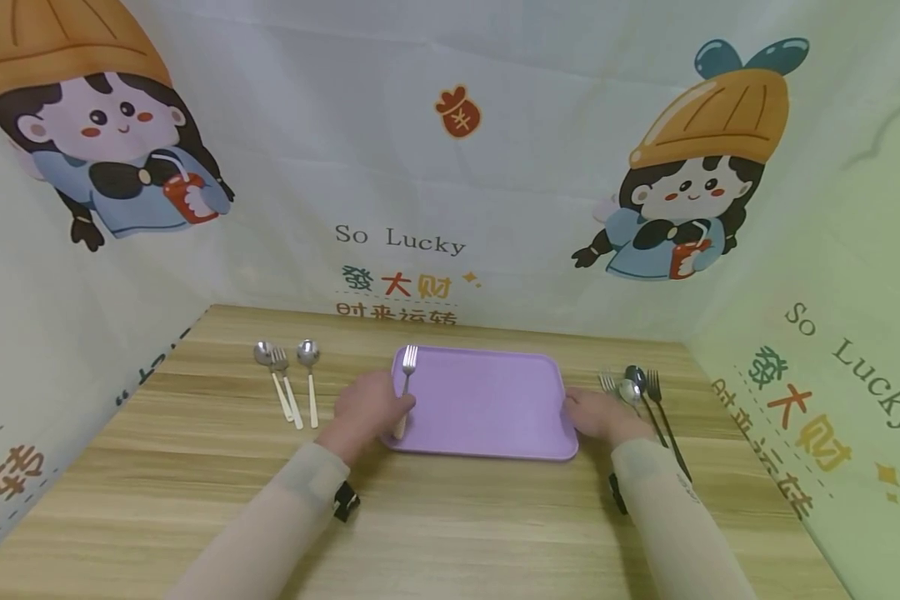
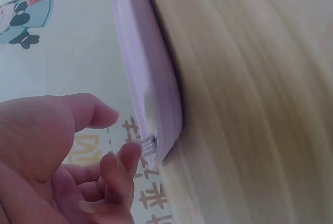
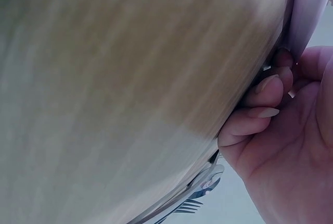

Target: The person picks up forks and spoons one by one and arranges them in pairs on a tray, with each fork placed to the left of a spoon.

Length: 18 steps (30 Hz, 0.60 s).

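Observation:
A purple tray [image 1: 487,404] lies on the wooden table. Along its left side rests a fork [image 1: 410,360] with silver tines and a pale handle. My left hand [image 1: 371,408] is over the tray's left edge beside the fork. In the left wrist view, the loosely bent fingers [image 2: 117,179] and the thumb stand apart, with nothing held between them. At the tray's right edge my right hand [image 1: 600,414] pinches the rim, thumb above. The right wrist view shows curled fingers [image 3: 263,96] at the tray's edge [image 3: 307,15], low against the table.
Two spoons [image 1: 308,352] and a fork [image 1: 280,360] with white handles lie left of the tray. On the right, near my right hand, are a silver spoon [image 1: 630,392], a silver fork [image 1: 607,382], a dark spoon [image 1: 636,377] and a dark fork [image 1: 654,387]. Printed cloth [image 1: 525,167] surrounds the table.

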Each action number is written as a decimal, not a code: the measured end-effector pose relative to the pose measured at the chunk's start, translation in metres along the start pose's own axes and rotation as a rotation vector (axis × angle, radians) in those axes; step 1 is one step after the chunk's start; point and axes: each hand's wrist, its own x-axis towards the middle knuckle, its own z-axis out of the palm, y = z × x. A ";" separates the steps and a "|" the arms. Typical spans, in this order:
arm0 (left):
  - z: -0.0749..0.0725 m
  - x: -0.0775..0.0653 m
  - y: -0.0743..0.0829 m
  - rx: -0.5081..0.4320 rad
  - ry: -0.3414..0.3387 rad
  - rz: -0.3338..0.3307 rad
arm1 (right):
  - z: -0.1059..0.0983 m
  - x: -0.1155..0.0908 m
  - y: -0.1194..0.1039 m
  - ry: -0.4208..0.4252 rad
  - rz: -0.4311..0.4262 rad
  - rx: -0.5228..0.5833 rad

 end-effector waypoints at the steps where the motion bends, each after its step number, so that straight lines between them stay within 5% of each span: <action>1: -0.002 0.000 -0.001 0.001 0.006 0.009 | 0.000 0.000 0.000 0.001 0.004 0.001; 18: -0.035 0.005 -0.052 -0.062 0.071 -0.009 | 0.000 -0.001 -0.001 0.012 -0.012 -0.004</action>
